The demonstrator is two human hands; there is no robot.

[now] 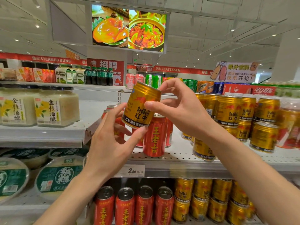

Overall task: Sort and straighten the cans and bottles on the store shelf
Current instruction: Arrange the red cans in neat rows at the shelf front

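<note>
A gold Red Bull can point(140, 105) is held tilted in the air above the white shelf point(178, 153). My left hand point(112, 140) grips its lower end with thumb and fingers. My right hand point(177, 109) pinches its upper part, thumb on the label and a finger on the top rim. Just behind and below it stand red herbal-tea cans point(155, 135) on the shelf. To the right, stacked gold Red Bull cans point(238, 114) fill the same shelf.
Jars of rice wine point(55, 106) sit on the left shelf, with round green-lidded tubs point(58, 176) below. The lower shelf holds a row of red cans point(133, 207) and gold cans point(211, 200). A price tag point(132, 171) hangs on the shelf edge.
</note>
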